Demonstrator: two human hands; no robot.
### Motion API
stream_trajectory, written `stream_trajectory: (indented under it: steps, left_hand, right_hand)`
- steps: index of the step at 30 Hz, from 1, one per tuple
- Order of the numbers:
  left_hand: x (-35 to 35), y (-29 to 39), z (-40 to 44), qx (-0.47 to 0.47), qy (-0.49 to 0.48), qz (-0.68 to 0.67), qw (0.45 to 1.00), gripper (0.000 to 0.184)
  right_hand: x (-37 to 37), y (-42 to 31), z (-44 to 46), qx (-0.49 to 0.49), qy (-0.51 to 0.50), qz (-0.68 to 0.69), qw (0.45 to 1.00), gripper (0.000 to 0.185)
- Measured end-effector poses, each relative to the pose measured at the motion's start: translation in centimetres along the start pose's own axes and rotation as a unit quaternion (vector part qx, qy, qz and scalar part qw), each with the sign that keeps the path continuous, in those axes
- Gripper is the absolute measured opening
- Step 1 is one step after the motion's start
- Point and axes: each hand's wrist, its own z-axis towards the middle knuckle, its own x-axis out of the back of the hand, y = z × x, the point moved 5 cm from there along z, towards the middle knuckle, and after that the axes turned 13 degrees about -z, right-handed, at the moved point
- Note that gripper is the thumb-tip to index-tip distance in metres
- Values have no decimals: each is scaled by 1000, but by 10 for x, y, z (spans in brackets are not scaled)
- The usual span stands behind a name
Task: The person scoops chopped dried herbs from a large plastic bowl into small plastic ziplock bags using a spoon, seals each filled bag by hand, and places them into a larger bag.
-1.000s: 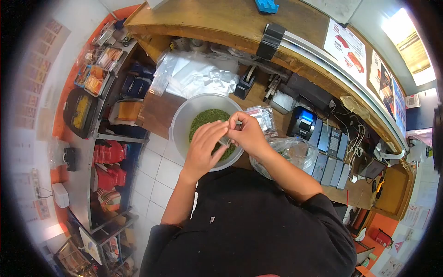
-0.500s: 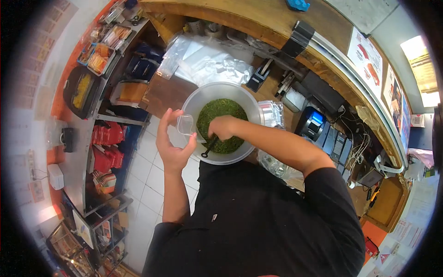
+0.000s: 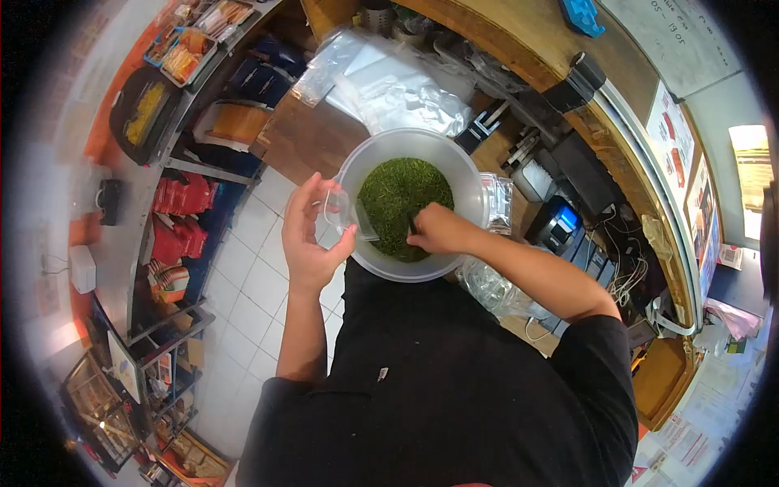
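A translucent white plastic tub (image 3: pixel 479 174), partly filled with chopped dried green leaves (image 3: pixel 398 183), stands in front of my body. At its left rim, my left hand (image 3: pixel 312 235) holds a small clear plastic bag (image 3: pixel 339 213) between thumb and fingers. The bag's mouth is held apart and its lower end reaches over the leaves. Inside the tub, my right hand (image 3: pixel 440 230) is closed around a dark tool with a black handle (image 3: pixel 411 221). The tool's working end is hidden in the leaves and under my hand.
Clear plastic bags (image 3: pixel 406 93) lie in a pile behind the tub on a brown wooden surface (image 3: pixel 312 130). To the right are silver packets (image 3: pixel 497 199), crumpled clear plastic (image 3: pixel 491 284) and a device with a lit blue screen (image 3: pixel 564 217). Shelves with red packets (image 3: pixel 180 235) line the left.
The view has shifted, so the tub appears further right. My right hand has moved to the right within the tub, and the ring-ended black handle is now mostly hidden. My left hand keeps the bag.
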Motion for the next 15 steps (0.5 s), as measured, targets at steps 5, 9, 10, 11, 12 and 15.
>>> stream_trajectory:
  steps: [5,9,10,11,12,15]
  left_hand:
    - [-12,8,11,-14,-27,9,999,82]
    - [-14,14,14,-25,-22,5,999,81]
    - [-14,14,15,-27,-22,6,999,81]
    - [-13,16,15,-36,-19,25,999,81]
    - [-13,17,14,-44,-17,44,998,80]
    - [-16,21,15,-50,-22,115,992,79]
  right_hand:
    - [5,13,4,-85,-50,406,909,25]
    - [24,17,-7,-108,16,590,800,23]
    - [29,17,-11,-106,17,589,801,23]
    - [38,20,-16,-109,78,604,785,23]
    - [46,24,-22,-113,138,617,766,23]
    - [56,30,-37,-132,221,600,757,24]
